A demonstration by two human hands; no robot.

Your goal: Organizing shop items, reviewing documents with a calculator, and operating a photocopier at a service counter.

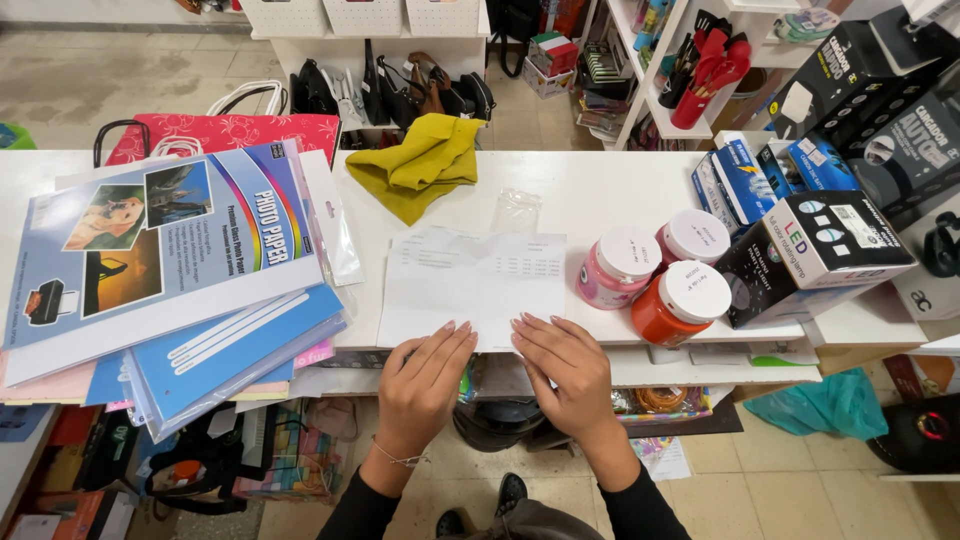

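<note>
A white printed sheet of paper (pixel 470 280) lies flat on the white counter (pixel 610 195), reaching its near edge. My left hand (pixel 422 385) rests with its fingertips on the sheet's lower edge, left of centre. My right hand (pixel 558 370) presses its fingers on the same edge just to the right. Both hands lie flat with fingers extended; neither grips anything.
A stack of photo paper packs and blue folders (pixel 170 290) covers the counter's left. A yellow cloth (pixel 420 160) lies at the back. Three lidded jars (pixel 660 275) and black boxes (pixel 815 250) stand at right. A small clear bag (pixel 517 210) sits behind the sheet.
</note>
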